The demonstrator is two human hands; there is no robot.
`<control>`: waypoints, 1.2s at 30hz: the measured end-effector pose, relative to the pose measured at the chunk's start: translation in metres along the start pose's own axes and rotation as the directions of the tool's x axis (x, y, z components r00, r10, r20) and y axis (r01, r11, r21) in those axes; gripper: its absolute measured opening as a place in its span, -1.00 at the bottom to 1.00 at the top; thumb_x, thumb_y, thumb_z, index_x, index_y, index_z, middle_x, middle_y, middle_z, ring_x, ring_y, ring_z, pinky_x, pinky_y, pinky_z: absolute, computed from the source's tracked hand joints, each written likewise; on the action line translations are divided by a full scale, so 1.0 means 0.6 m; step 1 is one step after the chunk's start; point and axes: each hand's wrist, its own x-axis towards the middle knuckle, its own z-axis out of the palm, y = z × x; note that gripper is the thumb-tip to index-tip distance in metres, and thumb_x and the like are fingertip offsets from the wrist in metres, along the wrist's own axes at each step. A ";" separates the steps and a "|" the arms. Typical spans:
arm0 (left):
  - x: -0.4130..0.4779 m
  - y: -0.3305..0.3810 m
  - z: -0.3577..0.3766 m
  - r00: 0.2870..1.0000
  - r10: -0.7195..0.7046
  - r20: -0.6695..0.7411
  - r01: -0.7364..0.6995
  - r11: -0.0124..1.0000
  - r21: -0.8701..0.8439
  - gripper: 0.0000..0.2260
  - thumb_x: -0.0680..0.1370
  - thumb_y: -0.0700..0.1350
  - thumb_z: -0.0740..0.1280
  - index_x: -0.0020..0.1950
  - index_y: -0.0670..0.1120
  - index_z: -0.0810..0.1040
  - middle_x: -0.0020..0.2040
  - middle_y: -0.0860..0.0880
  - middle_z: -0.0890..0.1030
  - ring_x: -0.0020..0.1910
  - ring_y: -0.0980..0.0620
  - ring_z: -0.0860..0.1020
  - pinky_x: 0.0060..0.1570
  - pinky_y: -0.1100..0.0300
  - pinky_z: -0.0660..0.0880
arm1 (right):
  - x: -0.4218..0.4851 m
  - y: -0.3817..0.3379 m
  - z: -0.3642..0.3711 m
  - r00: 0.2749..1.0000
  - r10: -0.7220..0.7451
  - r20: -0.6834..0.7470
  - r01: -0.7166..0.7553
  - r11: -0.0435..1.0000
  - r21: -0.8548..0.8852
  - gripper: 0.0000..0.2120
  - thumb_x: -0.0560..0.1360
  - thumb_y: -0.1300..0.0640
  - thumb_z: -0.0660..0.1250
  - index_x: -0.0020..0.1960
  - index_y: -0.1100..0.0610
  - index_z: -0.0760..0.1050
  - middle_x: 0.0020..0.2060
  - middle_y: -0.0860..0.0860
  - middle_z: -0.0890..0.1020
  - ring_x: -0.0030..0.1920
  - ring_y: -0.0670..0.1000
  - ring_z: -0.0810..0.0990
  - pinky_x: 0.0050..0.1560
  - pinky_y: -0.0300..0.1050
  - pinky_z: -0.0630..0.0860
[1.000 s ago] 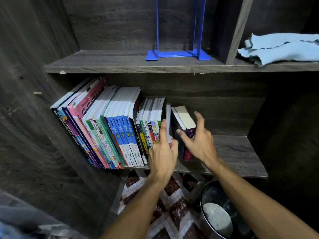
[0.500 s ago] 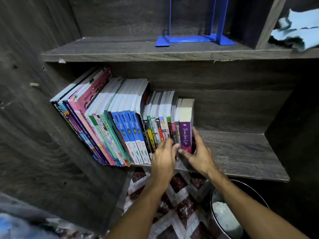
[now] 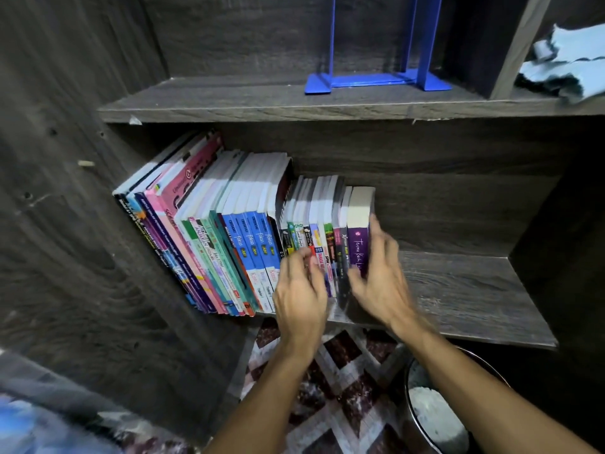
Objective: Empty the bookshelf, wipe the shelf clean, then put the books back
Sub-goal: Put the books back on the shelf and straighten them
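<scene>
Lower shelf [image 3: 458, 290], left end: row of books [image 3: 229, 240] standing spines out. The tall ones lean left against the side wall; the shorter ones toward the middle stand nearer upright.

Left hand [image 3: 301, 296]: at the front edge, fingers bent against the spines of the short books. Motion blur here, so I cannot tell whether it grips one or only touches.

Purple book [image 3: 357, 247]: last in the row, upright, touching its neighbour (white script on the spine, partly covered).

Right hand [image 3: 379, 283]: fingers held fairly straight and flat against the purple book's right cover, thumb on the lower spine.

Upper shelf, middle: blue bookend [image 3: 376, 81], upright.

Lower shelf, right half: bare wood as far as the right wall.

Below the front edge, on the patterned floor: round bin [image 3: 435, 414] with something white inside.

Upper shelf, right end, past the divider: crumpled light blue cloth [image 3: 569, 70].
</scene>
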 end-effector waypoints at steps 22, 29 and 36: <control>0.071 0.020 -0.022 0.968 0.046 0.248 -0.103 0.970 0.220 -0.57 0.68 0.00 0.14 0.56 -0.02 0.24 0.20 -0.12 0.51 -0.23 0.02 0.50 -0.28 0.26 0.34 | 0.050 -0.069 -0.018 0.965 -0.255 0.057 0.260 0.956 -0.134 -0.49 0.58 0.22 0.31 0.46 -0.12 0.37 0.53 0.23 0.13 0.54 0.23 0.17 0.47 0.07 0.31; 0.060 0.010 -0.016 0.970 0.087 0.225 -0.129 0.976 0.178 -0.61 0.67 -0.02 0.21 0.50 -0.03 0.35 0.16 -0.06 0.47 -0.33 0.22 0.38 -0.47 0.47 0.18 | 0.055 -0.066 -0.021 0.968 -0.248 0.038 0.250 0.965 -0.079 -0.58 0.61 0.18 0.30 0.41 -0.12 0.40 0.48 0.19 0.21 0.52 0.18 0.21 0.44 0.08 0.37; 0.037 0.006 -0.003 0.996 -0.031 0.084 0.036 0.998 -0.052 -0.64 0.62 -0.06 0.31 0.39 -0.14 0.47 0.19 -0.10 0.60 -0.03 0.13 0.56 0.03 0.24 0.58 | 0.050 -0.056 -0.025 0.965 -0.260 0.039 0.262 0.962 -0.083 -0.59 0.61 0.16 0.32 0.42 -0.08 0.39 0.45 0.21 0.27 0.50 0.19 0.25 0.36 0.10 0.40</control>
